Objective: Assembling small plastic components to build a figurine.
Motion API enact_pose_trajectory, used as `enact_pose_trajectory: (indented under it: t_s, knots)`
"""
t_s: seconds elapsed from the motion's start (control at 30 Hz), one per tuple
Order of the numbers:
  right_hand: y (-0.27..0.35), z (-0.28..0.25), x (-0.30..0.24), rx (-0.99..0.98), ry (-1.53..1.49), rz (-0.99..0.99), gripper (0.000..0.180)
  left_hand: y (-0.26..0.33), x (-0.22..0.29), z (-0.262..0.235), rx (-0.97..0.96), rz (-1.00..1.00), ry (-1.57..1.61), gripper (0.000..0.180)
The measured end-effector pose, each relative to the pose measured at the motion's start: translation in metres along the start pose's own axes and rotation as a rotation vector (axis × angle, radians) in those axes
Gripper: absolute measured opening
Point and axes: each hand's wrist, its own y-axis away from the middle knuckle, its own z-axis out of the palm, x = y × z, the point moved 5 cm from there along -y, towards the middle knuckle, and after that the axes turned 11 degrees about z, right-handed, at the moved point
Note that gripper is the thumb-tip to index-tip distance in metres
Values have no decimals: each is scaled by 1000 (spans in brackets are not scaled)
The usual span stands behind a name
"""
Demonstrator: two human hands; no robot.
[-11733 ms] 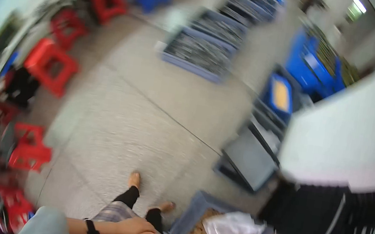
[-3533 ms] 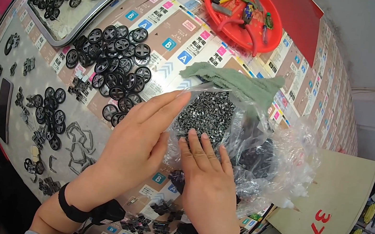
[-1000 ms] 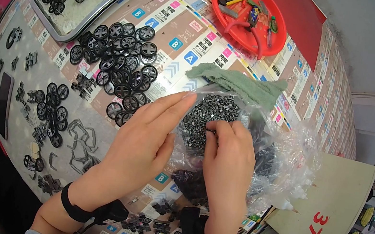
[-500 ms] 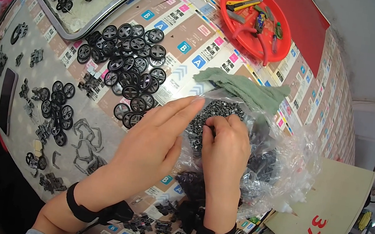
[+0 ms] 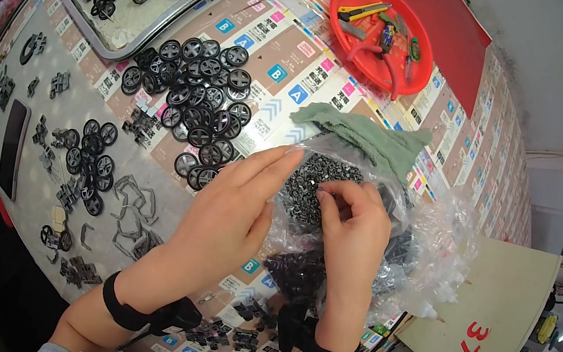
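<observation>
Label-papered worktable (image 5: pixel 390 130) (white wall (image 5: pixel 551 78) behind)

Single head-worn fisheye view, looking steeply down at close range onto the table (image 5: pixel 43 162), forearms entering from the lower edge.

- My two hands: left hand (image 5: pixel 228 215), right hand (image 5: pixel 353 234).
- One clear plastic bag (image 5: pixel 423 248) of small black parts.
- One red tray (image 5: pixel 383 34).
- One metal tray (image 5: pixel 139 9).
- One green cloth (image 5: pixel 368 134).
- One phone (image 5: pixel 12 149).
</observation>
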Motion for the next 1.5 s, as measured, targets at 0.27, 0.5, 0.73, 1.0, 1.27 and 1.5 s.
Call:
enact_pose_trajectory:
  t_s: [0.27,0.5,0.73,1.0,1.27,1.5]
  knots:
    - [8,-8,0,-138,-385,129,7,3,5,-2,4,22,32,54]
    - [11,-12,3,-110,-503,108,8,3,15,-7,30,88,-95,50]
    - [31,-28,-18,-72,-413,-24,10,3,36,-24,145,176,-197,31]
    - [68,-38,-21,-271,-547,68,8,31,53,-23,121,283,156,21]
    - [114,-55,-36,-144,-335,-27,9,65,79,-31,155,154,141,13]
    - [147,-54,-19,-212,-708,175,11,103,74,-8,177,-447,994,18]
